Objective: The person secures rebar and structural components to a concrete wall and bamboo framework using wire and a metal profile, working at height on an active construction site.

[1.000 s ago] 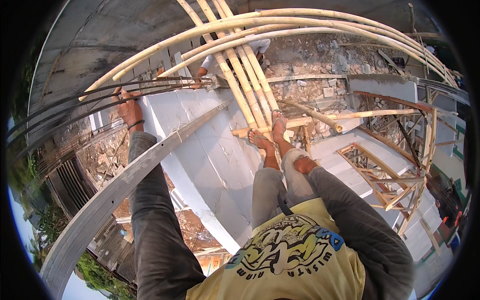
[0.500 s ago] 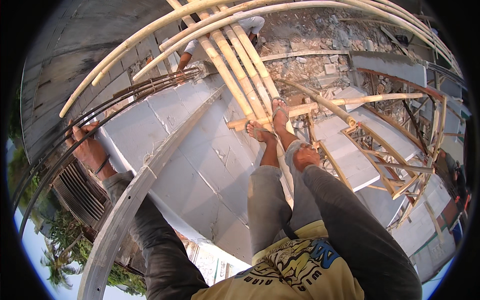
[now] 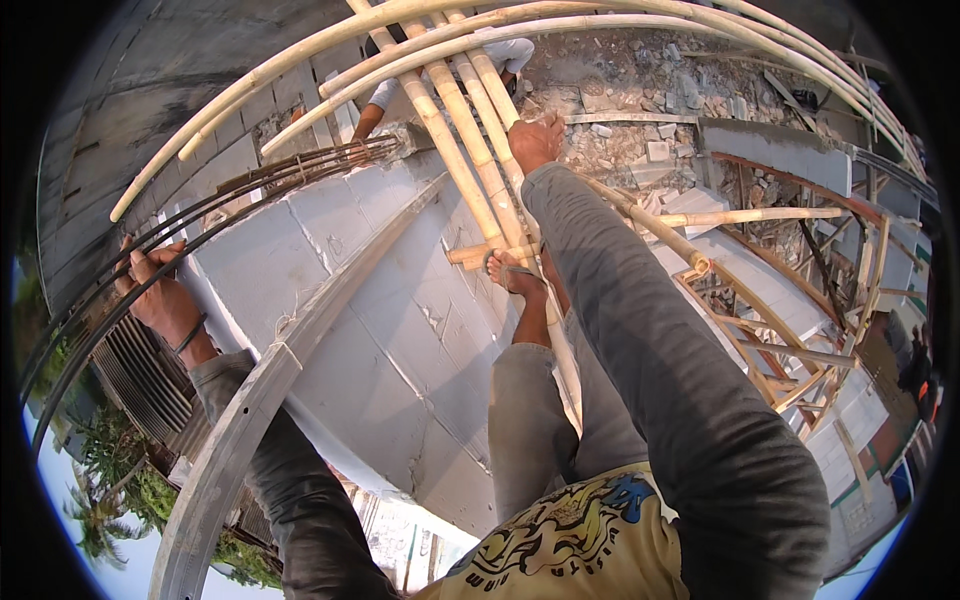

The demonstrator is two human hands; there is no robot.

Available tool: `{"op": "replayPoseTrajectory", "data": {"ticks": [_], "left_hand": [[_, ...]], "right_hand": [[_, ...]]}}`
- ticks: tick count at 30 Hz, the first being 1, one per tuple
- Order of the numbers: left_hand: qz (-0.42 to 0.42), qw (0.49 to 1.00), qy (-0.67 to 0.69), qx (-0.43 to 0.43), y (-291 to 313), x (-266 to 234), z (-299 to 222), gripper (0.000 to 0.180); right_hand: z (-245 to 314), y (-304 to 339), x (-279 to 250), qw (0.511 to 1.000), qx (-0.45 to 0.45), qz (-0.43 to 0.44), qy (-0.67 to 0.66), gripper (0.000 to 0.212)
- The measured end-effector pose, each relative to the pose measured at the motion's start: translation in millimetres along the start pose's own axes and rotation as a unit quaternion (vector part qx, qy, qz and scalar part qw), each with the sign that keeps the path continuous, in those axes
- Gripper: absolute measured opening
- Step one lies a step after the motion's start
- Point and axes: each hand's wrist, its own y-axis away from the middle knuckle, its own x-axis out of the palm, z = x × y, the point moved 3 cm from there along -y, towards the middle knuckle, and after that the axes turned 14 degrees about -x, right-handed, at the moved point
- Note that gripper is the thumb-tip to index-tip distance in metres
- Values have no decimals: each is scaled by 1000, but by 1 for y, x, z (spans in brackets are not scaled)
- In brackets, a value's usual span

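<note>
At the left, my left hand (image 3: 165, 305) has its fingers curled around one of several long dark steel rods (image 3: 225, 222), which run along the top edge of a grey block wall (image 3: 350, 290). My right hand (image 3: 537, 143) is stretched far forward, its fingers curled in, against the right side of a bundle of bamboo poles (image 3: 462, 130). Whatever it may hold is hidden. My sandalled foot (image 3: 515, 272) rests by a short bamboo crosspiece (image 3: 470, 256) under the bundle. The other foot is mostly covered by my right arm.
A long grey beam (image 3: 270, 375) slants past my left forearm. Curved bamboo poles (image 3: 560, 25) cross the far side. Another person's arm (image 3: 370, 120) reaches to the rods' far end. Rubble (image 3: 650, 150) and a wooden frame (image 3: 790, 350) lie to the right below.
My right hand has left my knee and reached forward to the bamboo bundle. My left hand stays at the rods, which have shifted slightly in the view.
</note>
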Motion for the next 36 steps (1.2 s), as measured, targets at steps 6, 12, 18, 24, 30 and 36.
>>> {"op": "replayPoseTrajectory", "data": {"ticks": [6,12,18,24,30,36], "left_hand": [[-3,999,32,-3,-1,-2,4,36],[3,999,33,-18,1,6,-6,36],[12,997,70,-14,-5,12,-14,36],[-16,999,45,-25,5,4,-5,36],[-19,999,35,-19,2,13,-14,36],[-30,998,42,-27,0,7,-7,32]], "right_hand": [[110,32,74,810,-6,485,-331,68],[11,69,81,864,-100,474,-136,57],[-159,124,3,807,-308,445,235,41],[-125,243,-143,822,-35,448,350,53],[-159,256,-141,829,-83,420,361,46],[-165,252,-139,812,-98,438,374,41]]}}
